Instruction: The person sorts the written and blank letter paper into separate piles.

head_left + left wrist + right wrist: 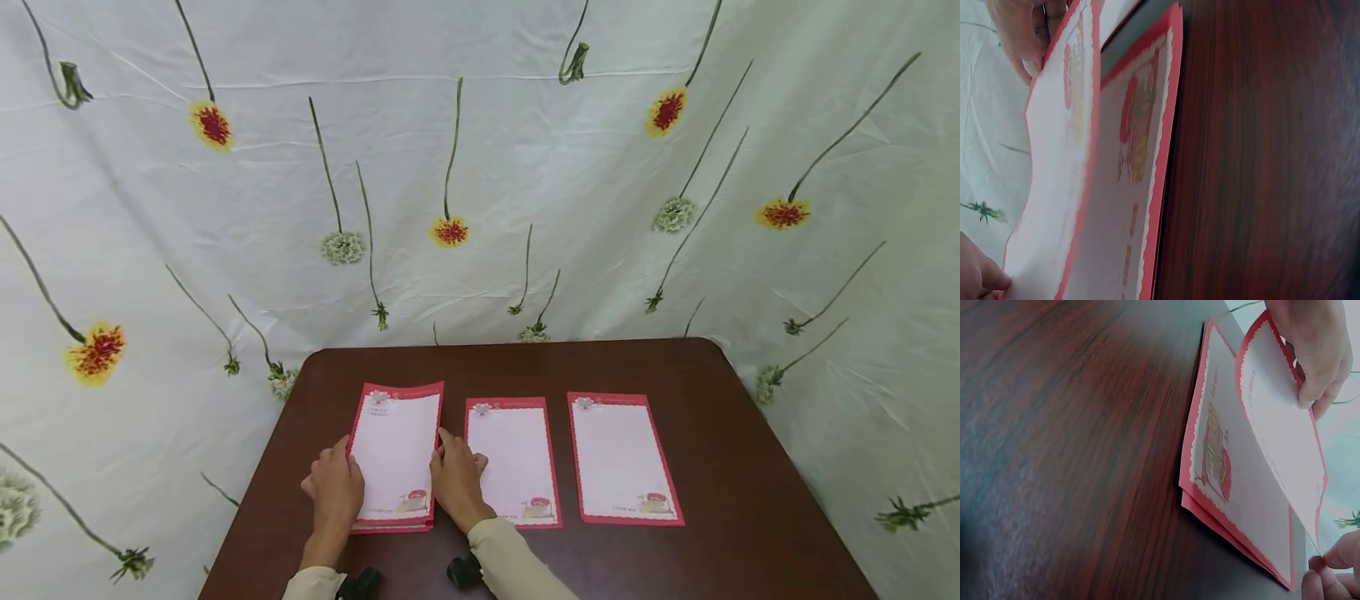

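A white sheet of stationery with a red border (396, 454) is lifted and bowed above a small stack of like sheets (1235, 487) on the table. My left hand (337, 482) pinches its left edge. At the right edge, the sheet is pinched between the thumb and fingers of my right hand (456, 475). Both wrist views show a gap between the raised sheet and the stack near the front. Each sheet bears a flower at the top left and a small red drawing at the bottom right.
Two more red-bordered sheets lie to the right, a middle one (513, 467) close to my right hand and another (626, 458) beyond it. The brown wooden table (750, 517) has rounded far corners. Behind it hangs a white flower-printed cloth (495, 167).
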The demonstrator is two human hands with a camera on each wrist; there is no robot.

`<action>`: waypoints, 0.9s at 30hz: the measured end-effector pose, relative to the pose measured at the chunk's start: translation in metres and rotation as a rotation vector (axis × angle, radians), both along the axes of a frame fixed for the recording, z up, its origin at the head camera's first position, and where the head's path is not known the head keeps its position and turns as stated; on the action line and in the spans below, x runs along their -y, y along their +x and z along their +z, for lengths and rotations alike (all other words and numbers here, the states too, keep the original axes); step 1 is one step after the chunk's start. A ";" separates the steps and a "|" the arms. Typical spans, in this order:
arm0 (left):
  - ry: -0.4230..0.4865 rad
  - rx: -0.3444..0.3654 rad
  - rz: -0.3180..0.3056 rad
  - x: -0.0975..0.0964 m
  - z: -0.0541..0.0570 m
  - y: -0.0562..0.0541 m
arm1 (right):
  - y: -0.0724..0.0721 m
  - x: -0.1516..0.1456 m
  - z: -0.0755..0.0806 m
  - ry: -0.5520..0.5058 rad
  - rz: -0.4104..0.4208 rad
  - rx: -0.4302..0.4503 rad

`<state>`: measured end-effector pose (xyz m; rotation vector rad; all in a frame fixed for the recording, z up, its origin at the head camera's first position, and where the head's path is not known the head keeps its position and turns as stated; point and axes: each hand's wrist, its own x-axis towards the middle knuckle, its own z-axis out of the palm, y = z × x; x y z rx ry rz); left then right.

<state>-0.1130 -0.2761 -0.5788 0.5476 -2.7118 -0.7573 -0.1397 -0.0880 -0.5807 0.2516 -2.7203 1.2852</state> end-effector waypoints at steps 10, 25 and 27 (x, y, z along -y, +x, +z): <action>0.022 0.045 -0.020 0.009 -0.005 0.002 | 0.000 0.008 -0.001 -0.002 0.018 0.032; 0.076 0.094 -0.006 0.006 -0.016 0.004 | 0.003 0.008 -0.010 0.101 0.009 0.043; 0.062 0.100 -0.012 0.005 -0.016 0.005 | 0.004 0.007 -0.010 0.130 0.008 0.040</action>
